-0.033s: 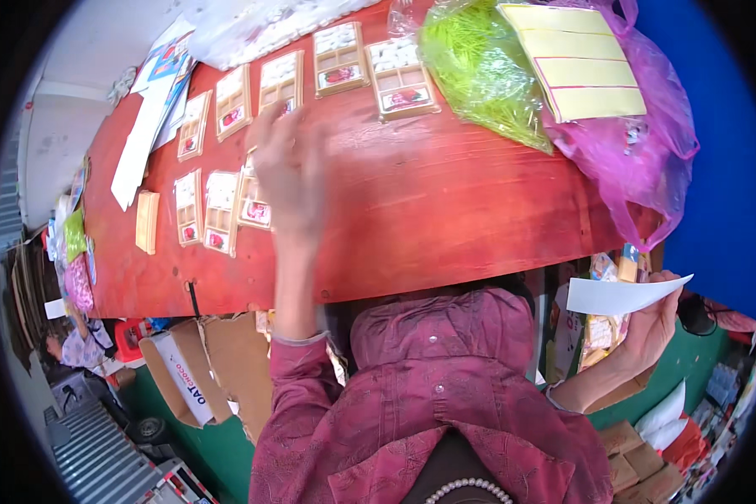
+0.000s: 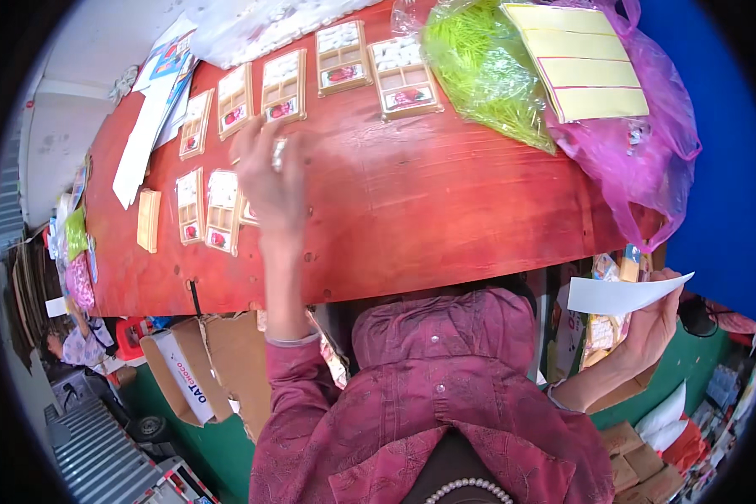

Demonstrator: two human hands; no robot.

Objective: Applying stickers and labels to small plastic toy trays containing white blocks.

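Note:
On the red table [image 2: 412, 202], my left hand [image 2: 273, 189] is over a small tan compartmented tray [image 2: 249, 214] and covers most of it. Motion smears its fingers, and a small white patch shows among them. Beside it lie two like trays, one of them a tray [image 2: 223, 212] with white pieces and a red fruit picture. More such trays form a farther row, among them a tray [image 2: 283, 86] just beyond my fingertips. Off the table's right front edge, my right hand [image 2: 657, 323] grips a curved white sheet of paper [image 2: 622, 295].
A clear bag of green shreds [image 2: 475, 67] and a purple plastic bag [image 2: 659, 160] lie at the far right, under yellow card [image 2: 575, 63]. Papers [image 2: 147, 134] and a tan stack [image 2: 148, 220] are at left. Open cardboard boxes [image 2: 244, 361] stand below the table edge.
My left hand has shifted a little left and nearer, now hiding more of the tray beneath it. My right hand and its paper stay put.

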